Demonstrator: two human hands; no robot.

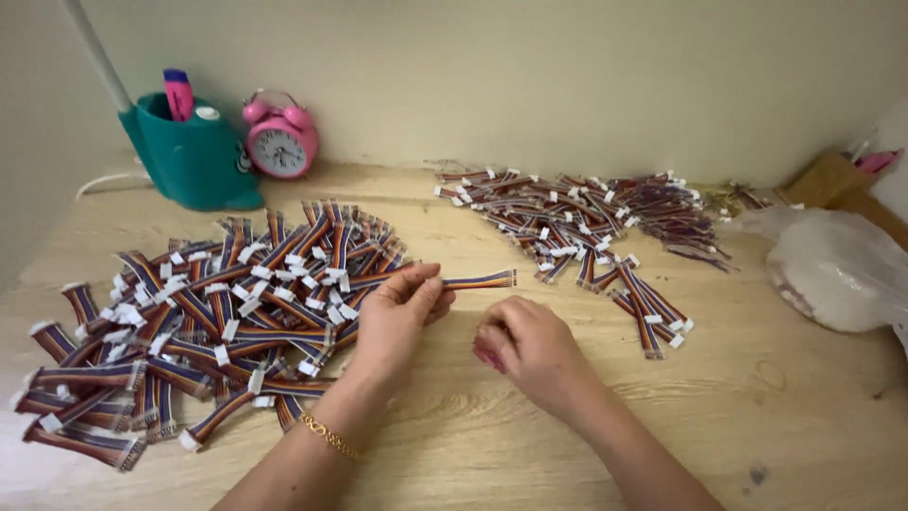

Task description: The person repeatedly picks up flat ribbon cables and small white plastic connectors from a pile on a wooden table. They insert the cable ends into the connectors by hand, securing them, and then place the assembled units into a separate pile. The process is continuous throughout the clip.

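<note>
My left hand (pixel 399 317) pinches a short multicoloured ribbon cable (pixel 480 280) that sticks out to the right, level above the wooden table (pixel 530 426). Its free end has no white plug. My right hand (pixel 526 344) rests on the table just right of it, fingers curled in; whether something small sits inside is hidden. A big heap of ribbon cables with white connectors (pixel 218 312) lies to the left of my left hand. A second pile of similar cables (pixel 586 222) is spread at the back right.
A teal desk-lamp base with a pink marker (pixel 189 147) and a pink alarm clock (pixel 281 140) stand at the back left against the wall. A clear plastic bag (pixel 837 265) lies at the right edge, with a wooden box (pixel 832 180) behind it.
</note>
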